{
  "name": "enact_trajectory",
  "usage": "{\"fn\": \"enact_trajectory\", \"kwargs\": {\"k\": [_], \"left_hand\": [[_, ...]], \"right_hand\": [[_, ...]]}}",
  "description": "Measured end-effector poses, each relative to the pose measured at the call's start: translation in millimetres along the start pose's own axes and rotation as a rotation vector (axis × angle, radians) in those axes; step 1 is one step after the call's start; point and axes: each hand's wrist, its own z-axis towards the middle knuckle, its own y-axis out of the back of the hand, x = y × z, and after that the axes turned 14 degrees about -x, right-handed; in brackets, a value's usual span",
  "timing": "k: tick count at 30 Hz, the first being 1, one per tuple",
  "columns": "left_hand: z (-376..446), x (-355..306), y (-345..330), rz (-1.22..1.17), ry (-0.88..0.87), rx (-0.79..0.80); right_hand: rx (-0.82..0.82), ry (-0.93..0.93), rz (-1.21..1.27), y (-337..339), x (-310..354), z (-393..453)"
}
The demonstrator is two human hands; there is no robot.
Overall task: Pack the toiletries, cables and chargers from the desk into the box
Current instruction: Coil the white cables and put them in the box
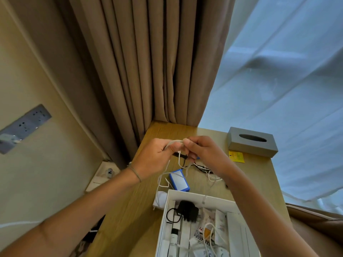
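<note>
Both hands are raised above the desk, just beyond the far rim of the white box. The left hand curls around loops of a white cable, while the right hand pinches the same cable at its top, apparently coiling it. The slack hangs down toward the box's far left corner.

Packing looks well under way: a black charger, tubes and sachets, and 1 white cord already lie inside the box. Still outside it: a blue-edged device just beyond the far rim, a white plug adapter against its left wall, and black wires farther back.
</note>
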Motion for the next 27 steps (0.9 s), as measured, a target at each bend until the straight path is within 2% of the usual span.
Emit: {"fn": "enact_trajectory", "kwargs": {"k": [3,5,7,11,14,17,20,22,24,27], "left_hand": [[-6,3,-11,-0.059,0.101,-0.350],[-6,1,-20,-0.131,0.232,-0.483],[-1,-4,-24,-0.288,0.407,-0.553],[9,-15,-22,-0.767,0.735,-0.534],[11,-8,-16,-0.614,0.704,-0.536],[16,10,-2,-0.223,0.444,-0.544],[14,26,13,0.249,0.163,-0.424],[5,28,16,0.437,0.095,-0.242],[-5,24,14,0.472,0.100,-0.052],[-20,13,9,0.271,0.102,0.235]], "right_hand": [[-0.048,-0.044,0.110,-20,-3,-6],[-0.059,-0.074,0.117,-38,-7,-11],[-0.065,-0.102,0.094,-54,-12,-17],[-0.063,-0.167,0.074,-76,-19,-26],[0.023,-0.167,0.032,-80,-23,-36],[0.137,-0.130,-0.133,-68,-25,-47],[0.213,-0.116,-0.221,-46,-20,-52],[0.202,-0.106,-0.173,-30,-10,-50],[0.135,-0.089,-0.047,-16,1,-44],[-0.033,-0.018,-0.024,0,11,-31]]}}
